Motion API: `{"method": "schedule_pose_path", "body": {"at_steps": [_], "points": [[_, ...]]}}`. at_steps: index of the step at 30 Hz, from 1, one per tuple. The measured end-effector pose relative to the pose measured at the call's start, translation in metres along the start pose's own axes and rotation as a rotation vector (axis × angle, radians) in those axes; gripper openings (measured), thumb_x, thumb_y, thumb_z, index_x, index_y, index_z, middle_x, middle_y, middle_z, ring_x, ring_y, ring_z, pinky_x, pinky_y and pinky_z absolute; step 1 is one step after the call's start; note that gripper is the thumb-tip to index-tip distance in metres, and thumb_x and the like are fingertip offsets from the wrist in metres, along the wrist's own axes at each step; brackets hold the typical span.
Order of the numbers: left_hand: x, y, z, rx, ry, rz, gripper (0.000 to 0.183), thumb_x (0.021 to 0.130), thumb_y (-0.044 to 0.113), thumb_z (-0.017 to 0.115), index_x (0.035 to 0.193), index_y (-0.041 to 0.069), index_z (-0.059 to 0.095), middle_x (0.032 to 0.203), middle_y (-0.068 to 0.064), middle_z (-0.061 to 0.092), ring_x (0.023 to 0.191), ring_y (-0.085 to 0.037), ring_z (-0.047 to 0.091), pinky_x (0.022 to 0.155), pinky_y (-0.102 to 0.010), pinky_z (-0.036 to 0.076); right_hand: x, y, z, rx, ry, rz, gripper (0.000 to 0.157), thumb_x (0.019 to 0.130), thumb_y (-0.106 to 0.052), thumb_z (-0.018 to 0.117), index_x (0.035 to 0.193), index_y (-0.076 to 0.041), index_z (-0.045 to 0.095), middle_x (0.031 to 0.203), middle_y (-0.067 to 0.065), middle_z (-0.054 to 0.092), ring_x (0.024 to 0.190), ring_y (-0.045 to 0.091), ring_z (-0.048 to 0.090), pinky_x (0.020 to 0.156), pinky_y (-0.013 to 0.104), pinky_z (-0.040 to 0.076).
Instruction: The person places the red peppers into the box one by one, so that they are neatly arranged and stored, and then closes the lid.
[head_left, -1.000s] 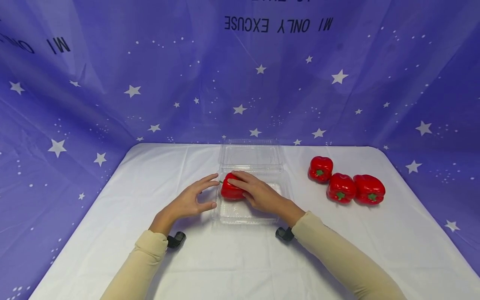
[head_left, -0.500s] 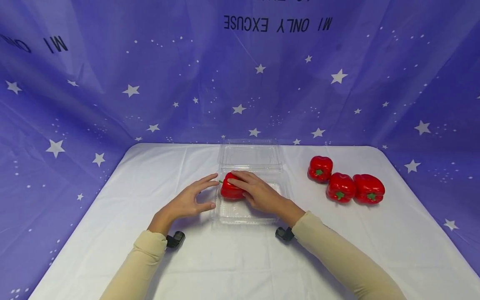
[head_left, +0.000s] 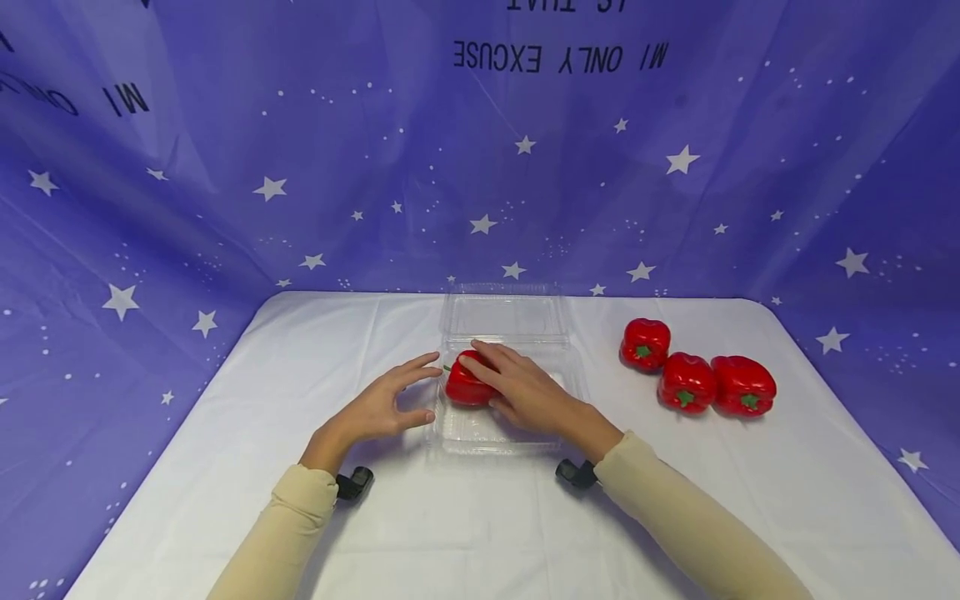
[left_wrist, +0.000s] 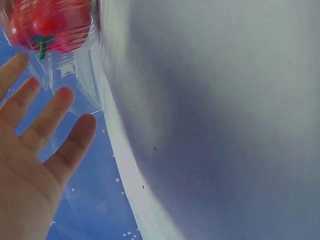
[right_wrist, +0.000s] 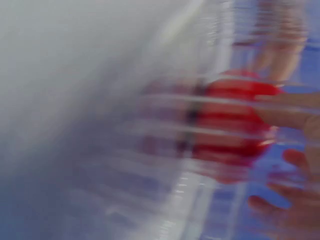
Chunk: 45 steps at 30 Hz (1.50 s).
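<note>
In the head view, a red bell pepper (head_left: 467,382) lies on its side in the left part of a clear plastic clamshell box (head_left: 480,433), its green stem pointing left. My right hand (head_left: 525,392) holds this pepper from the right, with fingers over its top and the thumb low at its near side. My left hand (head_left: 378,408) is spread just left of the box, fingers and thumb apart, holding nothing. The left wrist view shows the pepper (left_wrist: 65,25) through the clear plastic, beyond the left fingertips. Motion blur hides details in the right wrist view.
The box's clear lid (head_left: 506,315) stands raised behind its base. To the right on the white cloth-covered table (head_left: 465,533) are three more red bell peppers, one farther back (head_left: 645,343) and two side by side (head_left: 687,383). A purple star-patterned curtain (head_left: 420,167) hangs behind.
Everything has shifted slightly down in the head view as the camera tilts. Relative to the box, both hands and the pepper have hardly moved.
</note>
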<state>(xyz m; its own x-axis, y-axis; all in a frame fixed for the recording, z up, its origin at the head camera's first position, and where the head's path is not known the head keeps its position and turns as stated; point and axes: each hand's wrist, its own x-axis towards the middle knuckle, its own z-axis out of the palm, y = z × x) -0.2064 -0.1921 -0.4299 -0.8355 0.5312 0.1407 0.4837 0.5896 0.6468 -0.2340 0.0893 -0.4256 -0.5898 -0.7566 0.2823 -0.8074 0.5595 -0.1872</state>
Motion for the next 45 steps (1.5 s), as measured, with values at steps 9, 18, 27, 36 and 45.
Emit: {"method": "schedule_pose_path", "body": {"at_steps": [9,18,27,36,45], "points": [[0.002,0.001,0.001,0.006,-0.002,-0.005,0.063,0.084,0.025,0.075,0.142,0.012,0.054,0.162,-0.008,0.036,0.149,-0.037,0.033,0.118,-0.063,0.029,-0.032,-0.005,-0.052,0.042,-0.093,0.099,0.070,0.087,-0.020,0.075,0.150,-0.022,0.045,0.164,0.008,0.029,0.148,0.032,0.035,0.114,0.056,0.040],[0.000,-0.001,0.000,0.002,0.011,0.001,0.062,0.083,0.024,0.075,0.141,0.011,0.055,0.161,-0.010,0.037,0.148,-0.038,0.034,0.116,-0.065,0.030,-0.054,0.002,-0.073,0.017,-0.077,0.117,0.062,0.087,-0.019,0.074,0.145,-0.020,0.052,0.161,0.009,0.035,0.147,0.031,0.036,0.115,0.055,0.040],[0.001,0.003,0.001,0.000,0.003,-0.005,0.062,0.083,0.025,0.075,0.141,0.011,0.055,0.161,-0.010,0.036,0.148,-0.039,0.034,0.116,-0.065,0.030,-0.083,0.014,-0.078,-0.026,-0.063,0.140,0.061,0.085,-0.021,0.077,0.142,-0.019,0.056,0.159,0.010,0.038,0.144,0.032,0.039,0.112,0.055,0.043],[-0.001,0.002,0.001,-0.002,-0.006,-0.027,0.063,0.083,0.025,0.075,0.142,0.013,0.054,0.162,-0.006,0.035,0.149,-0.036,0.033,0.117,-0.064,0.030,-0.135,0.038,-0.087,-0.065,0.015,0.201,0.062,0.080,-0.013,0.080,0.137,-0.019,0.059,0.152,0.014,0.046,0.138,0.036,0.044,0.102,0.059,0.050],[-0.001,0.002,-0.001,0.015,-0.007,-0.031,0.062,0.083,0.025,0.075,0.141,0.014,0.055,0.162,-0.007,0.036,0.149,-0.036,0.033,0.118,-0.063,0.029,-0.179,0.062,-0.114,-0.113,0.102,0.266,0.065,0.073,-0.007,0.084,0.133,-0.016,0.062,0.145,0.020,0.050,0.126,0.042,0.050,0.085,0.061,0.056]]}}
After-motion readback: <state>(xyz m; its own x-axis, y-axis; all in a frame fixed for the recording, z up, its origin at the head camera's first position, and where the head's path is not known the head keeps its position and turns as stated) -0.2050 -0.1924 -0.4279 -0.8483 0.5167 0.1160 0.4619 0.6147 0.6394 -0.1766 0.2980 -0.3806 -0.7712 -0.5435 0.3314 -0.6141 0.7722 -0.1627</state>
